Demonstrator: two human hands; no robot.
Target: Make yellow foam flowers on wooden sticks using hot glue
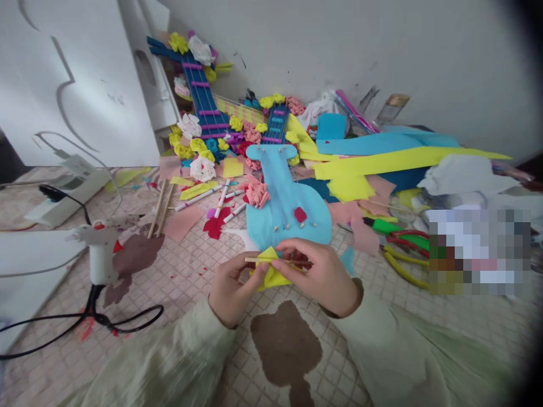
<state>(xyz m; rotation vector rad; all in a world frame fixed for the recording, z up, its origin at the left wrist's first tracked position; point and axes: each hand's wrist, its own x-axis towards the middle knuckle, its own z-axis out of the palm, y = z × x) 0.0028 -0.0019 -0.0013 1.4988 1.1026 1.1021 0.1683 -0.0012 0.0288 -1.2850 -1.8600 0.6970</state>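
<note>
My left hand (pixel 235 282) and my right hand (pixel 324 274) meet low in the middle, both closed on a piece of yellow crepe paper (pixel 275 278). A thin wooden stick (pixel 253 259) lies crosswise over the paper, pinched under the thumbs; its right end passes beneath my right fingers. Just beyond the hands lies a light-blue guitar-shaped cutout (pixel 288 195) with strings, small pegs and a red patch (pixel 300 214). A pink paper flower (pixel 255 194) touches its left side.
A white glue gun (pixel 102 263) with black cable stands left, near two wooden sticks (pixel 160 209) and a power strip (pixel 70 195). Markers (pixel 223 198) and paper scraps lie mid-table. Two blue paper guitars (pixel 203 99) with flowers lean behind. Green-handled pliers (pixel 382 227) lie right.
</note>
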